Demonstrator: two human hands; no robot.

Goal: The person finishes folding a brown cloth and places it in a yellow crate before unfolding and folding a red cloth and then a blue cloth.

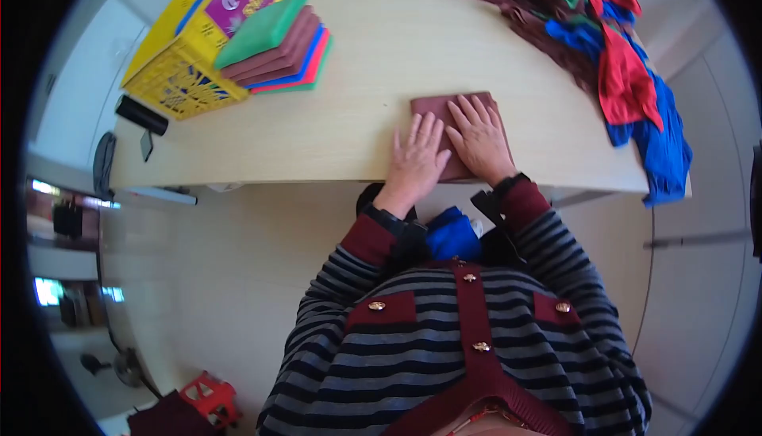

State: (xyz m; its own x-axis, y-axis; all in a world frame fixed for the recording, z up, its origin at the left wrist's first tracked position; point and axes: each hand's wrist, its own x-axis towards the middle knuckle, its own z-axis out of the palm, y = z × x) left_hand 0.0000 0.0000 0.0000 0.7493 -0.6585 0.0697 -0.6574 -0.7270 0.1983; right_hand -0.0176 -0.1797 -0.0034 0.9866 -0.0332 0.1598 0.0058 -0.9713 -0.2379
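Note:
A brown cloth (432, 106), folded into a flat rectangle, lies at the table's near edge in front of me. My left hand (417, 156) rests on its left side with the fingers stretched out. Flat on its right side lies my right hand (478, 136), fingers extended and slightly apart. Neither hand grips anything; both press down on the cloth from above. To the left stands a stack of folded cloths (278, 53) in green, brown, blue and red, close beside a yellow basket.
The yellow plastic basket (182, 79) stands at the table's left. A black cylinder (141, 115) and a small dark flat object (147, 145) lie near the left corner. Loose crumpled cloths (627, 79) cover the right side, some hanging over the edge. A red stool (208, 398) is on the floor.

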